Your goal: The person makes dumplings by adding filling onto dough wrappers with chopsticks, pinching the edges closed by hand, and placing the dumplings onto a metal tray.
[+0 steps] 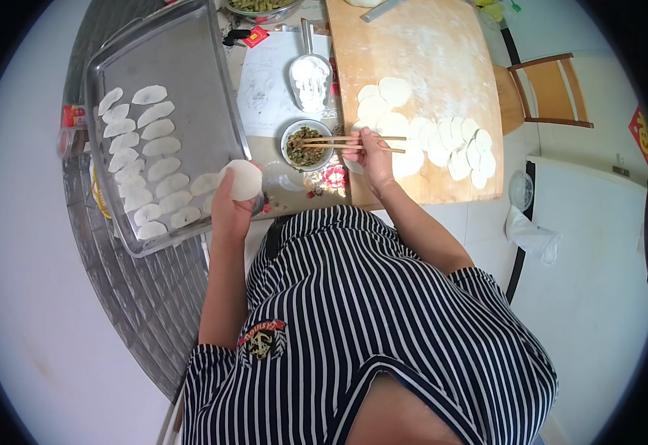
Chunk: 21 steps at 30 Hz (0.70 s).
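A round white dumpling wrapper (pixel 246 181) rests in my left hand (pixel 229 206), whose fingers hold it near the tray's right edge. In my right hand (pixel 373 159) is a pair of chopsticks (pixel 346 142), gripped about midway along. Their tips reach into the chopped green and brown filling in a small bowl (pixel 284 152). Rows of folded dumplings (pixel 162 146) lie on the left part of a large metal tray (pixel 190 55). Overlapping wrappers (pixel 442 141) are spread over the wooden board (pixel 442 59), just beyond and to the right of my right hand.
A metal scoop of white flour (pixel 310 78) lies on paper (pixel 264 85) between tray and board. Another bowl of green pieces (pixel 261 6) stands at the back. A flat blade-like metal tool (pixel 382 9) lies on the board's far edge. A wooden chair (pixel 557 89) stands to the right.
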Available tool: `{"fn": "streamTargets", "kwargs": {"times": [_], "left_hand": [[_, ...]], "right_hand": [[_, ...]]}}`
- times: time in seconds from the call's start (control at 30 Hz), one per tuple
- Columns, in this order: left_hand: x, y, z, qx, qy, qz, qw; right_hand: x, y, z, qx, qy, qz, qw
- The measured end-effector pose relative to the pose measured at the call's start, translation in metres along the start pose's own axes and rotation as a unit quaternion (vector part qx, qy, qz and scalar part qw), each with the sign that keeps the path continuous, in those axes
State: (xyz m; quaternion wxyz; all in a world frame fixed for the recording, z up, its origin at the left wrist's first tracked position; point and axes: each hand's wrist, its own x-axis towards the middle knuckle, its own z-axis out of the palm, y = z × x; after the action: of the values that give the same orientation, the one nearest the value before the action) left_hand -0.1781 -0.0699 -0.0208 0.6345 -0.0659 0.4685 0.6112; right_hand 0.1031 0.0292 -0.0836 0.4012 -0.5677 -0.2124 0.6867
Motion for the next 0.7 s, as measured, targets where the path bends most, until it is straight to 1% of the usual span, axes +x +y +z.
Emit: {"fn": "streamTargets", "kwargs": {"times": [0.07,0.13,0.23,0.33,0.43,0.5,0.53,0.57,0.6,0.63,0.67,0.7], "left_hand": [[0.006,-0.001,0.003,0.011,-0.012,0.006,1.0],[0.014,-0.002,0.002,0.021,-0.024,0.012,0.999],[0.028,-0.006,0.0,0.014,-0.039,0.008,0.999],[0.035,-0.01,0.005,0.005,-0.045,0.013,0.999],[0.038,-0.015,0.017,0.012,-0.03,-0.001,0.999],[0.041,-0.02,0.026,0.004,-0.016,-0.034,0.999],[0.043,-0.022,0.03,0.003,-0.018,-0.035,0.999],[0.045,-0.024,0.034,0.0,-0.028,-0.078,0.997],[0.046,-0.027,0.039,-0.003,-0.038,-0.12,0.992],[0.044,-0.028,0.047,-0.008,-0.068,-0.133,0.989],[0.042,-0.028,0.055,-0.009,-0.069,-0.134,0.988],[0.041,-0.03,0.061,-0.011,-0.064,-0.145,0.987]], "right_hand": [[0.0,0.001,-0.003,0.009,0.003,0.002,1.0],[-0.001,0.002,-0.006,0.05,-0.001,0.011,0.999],[-0.009,-0.005,-0.01,0.054,-0.006,0.018,0.998],[-0.016,-0.01,-0.011,0.053,-0.009,0.005,0.999],[-0.028,-0.023,-0.009,0.044,-0.013,-0.02,0.999],[-0.04,-0.036,-0.006,0.036,-0.017,-0.034,0.999],[-0.047,-0.043,-0.004,0.029,-0.023,-0.046,0.998],[-0.053,-0.05,-0.002,0.028,-0.022,-0.047,0.998],[-0.06,-0.057,0.001,0.016,-0.04,-0.069,0.997],[-0.067,-0.063,0.003,0.005,-0.059,-0.09,0.994],[-0.075,-0.068,0.006,0.004,-0.057,-0.09,0.994],[-0.082,-0.072,0.01,-0.045,-0.082,-0.124,0.988]]}}
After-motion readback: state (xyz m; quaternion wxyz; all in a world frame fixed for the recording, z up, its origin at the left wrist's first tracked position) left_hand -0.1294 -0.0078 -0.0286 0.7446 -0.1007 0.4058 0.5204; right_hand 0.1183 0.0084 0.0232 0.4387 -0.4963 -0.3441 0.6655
